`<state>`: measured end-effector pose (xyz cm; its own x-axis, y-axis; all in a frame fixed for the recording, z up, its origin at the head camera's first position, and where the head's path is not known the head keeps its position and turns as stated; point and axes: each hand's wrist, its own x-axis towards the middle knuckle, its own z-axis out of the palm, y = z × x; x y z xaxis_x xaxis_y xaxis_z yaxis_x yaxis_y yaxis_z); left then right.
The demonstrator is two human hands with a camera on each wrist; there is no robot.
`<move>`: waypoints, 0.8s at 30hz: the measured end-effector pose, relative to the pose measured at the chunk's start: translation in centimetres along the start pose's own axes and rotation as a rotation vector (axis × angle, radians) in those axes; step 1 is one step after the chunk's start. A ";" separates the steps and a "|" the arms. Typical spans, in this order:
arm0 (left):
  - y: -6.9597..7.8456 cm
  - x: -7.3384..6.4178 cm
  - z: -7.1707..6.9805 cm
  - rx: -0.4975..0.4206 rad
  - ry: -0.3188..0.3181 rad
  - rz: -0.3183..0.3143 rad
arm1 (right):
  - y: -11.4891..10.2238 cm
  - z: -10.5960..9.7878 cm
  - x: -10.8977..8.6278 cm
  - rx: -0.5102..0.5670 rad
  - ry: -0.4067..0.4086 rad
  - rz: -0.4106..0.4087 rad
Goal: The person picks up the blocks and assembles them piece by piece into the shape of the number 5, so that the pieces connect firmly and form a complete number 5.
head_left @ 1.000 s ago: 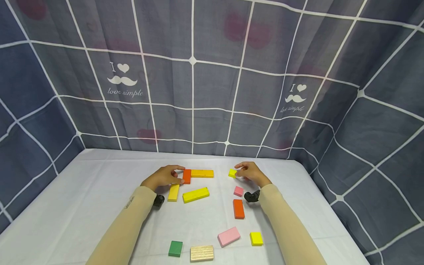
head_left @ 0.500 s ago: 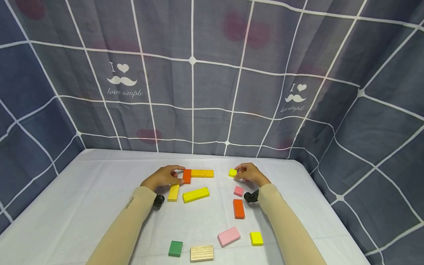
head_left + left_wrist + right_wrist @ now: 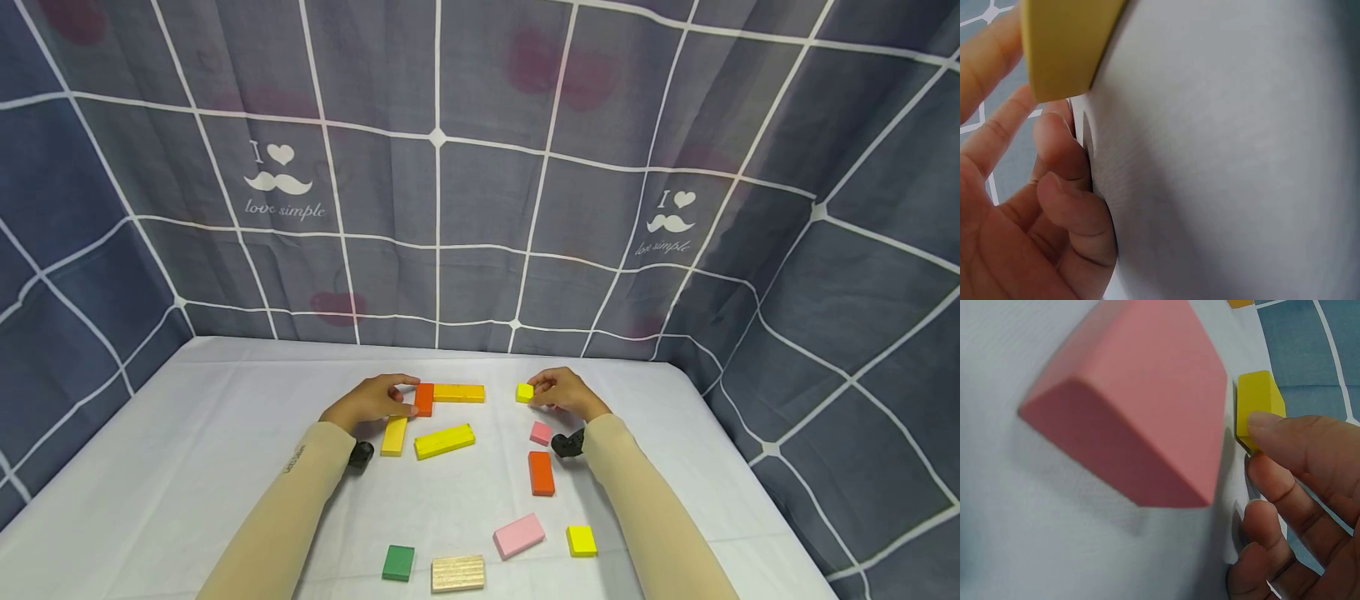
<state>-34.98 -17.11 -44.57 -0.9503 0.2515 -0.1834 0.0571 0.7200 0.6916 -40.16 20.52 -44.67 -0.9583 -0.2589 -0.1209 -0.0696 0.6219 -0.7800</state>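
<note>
At the far side of the table, my left hand grips an orange-red block by its ends, with thumb and a forefinger. This block stands against the left end of a long orange-yellow block. A yellow block lies just below the left thumb, large in the left wrist view, where the orange-red one is hidden. My right hand pinches a small bright yellow block to the right of that row. Close before the right wrist lies a small pink block.
Between the forearms lie a long yellow block, an orange-red block and a larger pink block. Nearer the front are a yellow square, a green square and a ridged pale gold block. A grey checked curtain hangs behind.
The small yellow block has turned a little and shifted slightly left in my right hand. The right forefinger has drawn in closer to it. My left hand stays in place.
</note>
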 end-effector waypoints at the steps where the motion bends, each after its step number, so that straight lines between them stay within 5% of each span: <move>1: 0.0 0.0 0.0 0.004 -0.001 0.004 | 0.0 0.0 0.1 0.000 -0.006 -0.006; 24: 0.2 -0.3 0.0 -0.011 0.001 -0.008 | -2.1 1.3 0.8 -0.022 -0.091 -0.014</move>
<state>-34.66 -17.01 -44.36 -0.9512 0.2447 -0.1880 0.0461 0.7149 0.6977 -40.41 18.07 -43.90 -0.9280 -0.3334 -0.1662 -0.0900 0.6334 -0.7685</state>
